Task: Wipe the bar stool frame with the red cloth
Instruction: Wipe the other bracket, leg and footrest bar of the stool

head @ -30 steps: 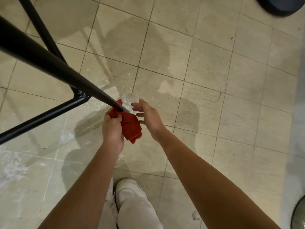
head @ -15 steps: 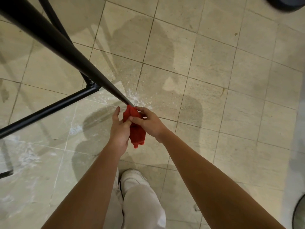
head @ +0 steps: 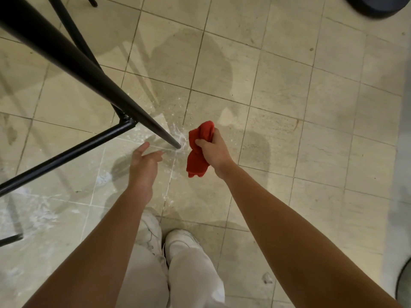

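A glossy black tubular bar stool frame (head: 73, 61) tapers to a foot on wet, speckled beige floor tiles (head: 289, 107). The left hand (head: 143, 165) hangs empty, fingers loose. The right hand (head: 212, 150) grips the crumpled red cloth (head: 199, 150), just right of the foot.

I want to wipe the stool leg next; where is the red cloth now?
Head view, near centre: the red cloth is bunched in the right hand, just right of the stool leg's foot, not touching it.

1x cloth (head: 196, 163), 1x stool (head: 66, 55), 2x hands (head: 142, 167) (head: 214, 151)
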{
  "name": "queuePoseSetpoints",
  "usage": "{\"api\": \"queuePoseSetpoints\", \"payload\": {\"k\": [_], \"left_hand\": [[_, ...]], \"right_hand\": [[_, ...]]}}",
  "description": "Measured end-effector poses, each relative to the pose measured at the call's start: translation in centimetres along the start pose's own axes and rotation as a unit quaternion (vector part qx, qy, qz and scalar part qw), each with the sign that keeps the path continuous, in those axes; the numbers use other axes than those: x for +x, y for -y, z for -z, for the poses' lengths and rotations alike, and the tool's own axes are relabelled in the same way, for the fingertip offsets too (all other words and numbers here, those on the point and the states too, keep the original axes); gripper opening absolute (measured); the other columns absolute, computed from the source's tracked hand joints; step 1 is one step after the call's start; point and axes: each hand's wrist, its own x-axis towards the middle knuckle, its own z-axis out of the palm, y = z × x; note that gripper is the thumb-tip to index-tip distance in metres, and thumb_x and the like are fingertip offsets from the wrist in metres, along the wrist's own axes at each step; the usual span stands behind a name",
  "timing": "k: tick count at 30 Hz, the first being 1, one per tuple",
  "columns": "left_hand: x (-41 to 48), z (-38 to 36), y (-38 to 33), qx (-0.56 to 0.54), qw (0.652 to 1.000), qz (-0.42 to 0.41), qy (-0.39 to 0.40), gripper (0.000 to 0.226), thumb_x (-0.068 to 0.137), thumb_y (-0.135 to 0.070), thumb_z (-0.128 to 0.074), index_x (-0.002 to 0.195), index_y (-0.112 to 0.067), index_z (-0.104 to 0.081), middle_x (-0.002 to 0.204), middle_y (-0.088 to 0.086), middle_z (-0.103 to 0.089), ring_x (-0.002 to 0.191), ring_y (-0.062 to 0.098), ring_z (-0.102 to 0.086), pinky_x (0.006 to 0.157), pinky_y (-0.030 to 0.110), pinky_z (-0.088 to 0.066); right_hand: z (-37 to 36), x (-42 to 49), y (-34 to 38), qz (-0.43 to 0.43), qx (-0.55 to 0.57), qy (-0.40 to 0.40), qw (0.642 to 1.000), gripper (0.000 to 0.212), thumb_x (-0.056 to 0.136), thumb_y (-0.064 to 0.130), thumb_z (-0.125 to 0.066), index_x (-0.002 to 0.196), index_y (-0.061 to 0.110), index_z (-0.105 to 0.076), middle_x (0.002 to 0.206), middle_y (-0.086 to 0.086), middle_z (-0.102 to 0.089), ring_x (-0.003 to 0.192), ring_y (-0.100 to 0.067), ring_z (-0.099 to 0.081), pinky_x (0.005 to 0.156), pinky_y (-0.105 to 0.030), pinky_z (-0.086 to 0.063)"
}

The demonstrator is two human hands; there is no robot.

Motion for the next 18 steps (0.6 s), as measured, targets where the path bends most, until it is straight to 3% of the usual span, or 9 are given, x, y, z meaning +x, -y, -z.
{"api": "queuePoseSetpoints", "payload": {"k": [4,6,8,12,18], "left_hand": [[0.6,0.1,-0.4,-0.031,0.999,-0.009,0.011,0.051,0.086,-0.014,-0.06,0.131,-0.034,-0.047,0.135,0.004,-0.052,0.122,0.024,-0.049,0.106,0.042,-0.037],[0.7,0.0,-0.6,-0.04,0.998,-0.022,0.033,0.048,0.089,-0.014,-0.059,0.132,-0.032,-0.047,0.128,0.004,-0.057,0.109,0.019,-0.054,0.094,0.034,-0.043],[0.9,0.1,-0.5,-0.039,0.998,-0.033,0.047,0.046,0.09,-0.014,-0.058,0.133,-0.03,-0.048,0.122,0.003,-0.06,0.101,0.016,-0.057,0.084,0.029,-0.044],[0.9,0.7,-0.4,-0.042,0.998,-0.028,0.046,0.045,0.09,-0.013,-0.058,0.131,-0.03,-0.048,0.122,0.003,-0.061,0.105,0.018,-0.059,0.086,0.029,-0.046],[0.8,0.7,-0.6,-0.066,0.997,-0.002,0.033,0.046,0.094,-0.011,-0.05,0.137,-0.025,-0.044,0.12,0.003,-0.061,0.106,0.021,-0.057,0.09,0.032,-0.045]], "right_hand": [[-1.9,0.8,0.7,0.014,-0.069,0.058,0.996,0.036,0.084,0.0,-0.05,0.12,0.004,-0.046,0.103,-0.011,-0.056,0.091,-0.024,-0.055,0.076,-0.033,-0.047],[-3.3,1.4,0.0,0.02,-0.104,0.036,0.994,0.03,0.083,0.0,-0.05,0.112,0.0,-0.052,0.101,-0.017,-0.061,0.091,-0.03,-0.058,0.075,-0.035,-0.049],[-4.4,1.6,-0.6,0.002,-0.121,0.019,0.992,0.025,0.085,0.001,-0.05,0.11,0.0,-0.055,0.095,-0.014,-0.059,0.085,-0.027,-0.056,0.065,-0.027,-0.044],[-5.3,2.0,-0.9,-0.037,-0.133,0.022,0.99,0.028,0.09,0.004,-0.048,0.117,0.005,-0.054,0.097,-0.011,-0.059,0.084,-0.022,-0.053,0.071,-0.029,-0.041],[-4.9,0.8,-0.7,0.028,-0.084,0.001,0.996,0.026,0.085,0.005,-0.052,0.109,0.005,-0.061,0.099,-0.013,-0.063,0.089,-0.027,-0.059,0.079,-0.036,-0.05]]}}
